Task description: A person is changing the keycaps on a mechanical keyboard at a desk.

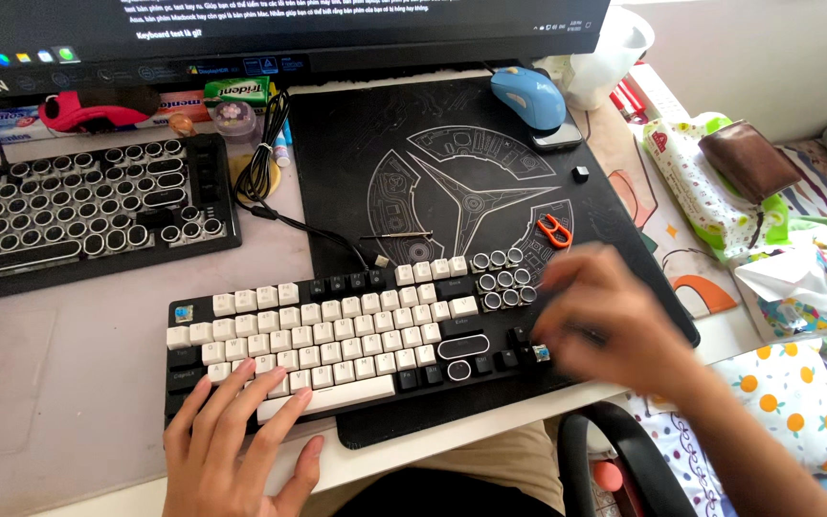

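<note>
A black keyboard (337, 330) with white square keycaps and some round keycaps lies on a black desk mat (433, 163). My left hand (232, 440) rests flat with spread fingers on the keyboard's lower left, fingertips on the bottom rows and thumb near the space bar. My right hand (605, 321) is blurred over the keyboard's right end, fingers curled above the arrow-key area; whether it holds anything cannot be told. An orange keycap puller (554, 231) and a thin metal tool (394, 236) lie on the mat beyond the keyboard. A loose black keycap (580, 173) sits further back.
A second black keyboard with round keys (78, 206) sits at the left, its cable (270, 182) coiled beside it. A blue mouse (526, 96) lies on a phone at the mat's back. A monitor (270, 33) stands behind. Wet wipes pack (696, 182), brown wallet (748, 158) and tissues (787, 287) lie at right.
</note>
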